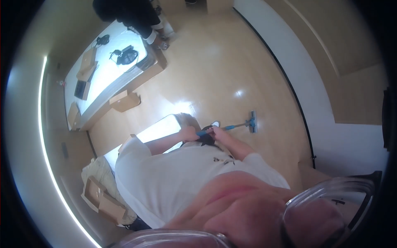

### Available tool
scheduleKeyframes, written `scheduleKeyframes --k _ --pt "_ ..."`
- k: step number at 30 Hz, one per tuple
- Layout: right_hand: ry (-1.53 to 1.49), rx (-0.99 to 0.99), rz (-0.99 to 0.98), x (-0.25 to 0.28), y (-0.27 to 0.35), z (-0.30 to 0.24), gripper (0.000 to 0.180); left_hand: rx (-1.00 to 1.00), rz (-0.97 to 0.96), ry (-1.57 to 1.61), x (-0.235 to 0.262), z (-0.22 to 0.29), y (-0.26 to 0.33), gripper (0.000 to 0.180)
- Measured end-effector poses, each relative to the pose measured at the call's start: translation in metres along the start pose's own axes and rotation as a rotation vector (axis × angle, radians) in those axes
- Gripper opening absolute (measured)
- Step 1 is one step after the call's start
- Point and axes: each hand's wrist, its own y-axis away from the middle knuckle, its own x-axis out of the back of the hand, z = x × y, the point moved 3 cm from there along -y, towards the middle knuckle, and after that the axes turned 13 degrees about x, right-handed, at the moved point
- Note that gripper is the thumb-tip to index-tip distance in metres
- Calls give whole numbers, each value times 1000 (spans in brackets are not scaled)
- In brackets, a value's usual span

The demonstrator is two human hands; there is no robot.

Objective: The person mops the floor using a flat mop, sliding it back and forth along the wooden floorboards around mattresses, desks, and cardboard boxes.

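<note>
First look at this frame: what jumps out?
Both hands meet mid-frame on a blue-handled mop: the left hand and the right hand hold the handle, and its flat grey head rests on the glossy tan floor to the right. At upper left, a bright white table carries cardboard boxes and a black headset, with another person in dark clothes standing at its far end.

The floor [231,70] looks like smooth, glossy wood-toned laminate, throwing bright glare. On it, the mop [247,123] has a blue, slightly shiny handle and a matt grey cloth-like head. Left of the mop, cardboard boxes [124,100] look matt brown, and the shirt [173,177] is soft white cloth.
</note>
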Motion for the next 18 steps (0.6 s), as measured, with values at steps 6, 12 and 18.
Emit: scheduleKeyframes --k 6,12,18 --pt "538 -81 -440 -115 133 -92 24 -37 460 -216 38 9 39 23" --pt "1368 515 -402 -89 122 -199 21 -254 578 -242 113 106 -8 35" --pt "1566 573 -222 -80 62 -265 8 -383 585 -423 211 184 -22 36"
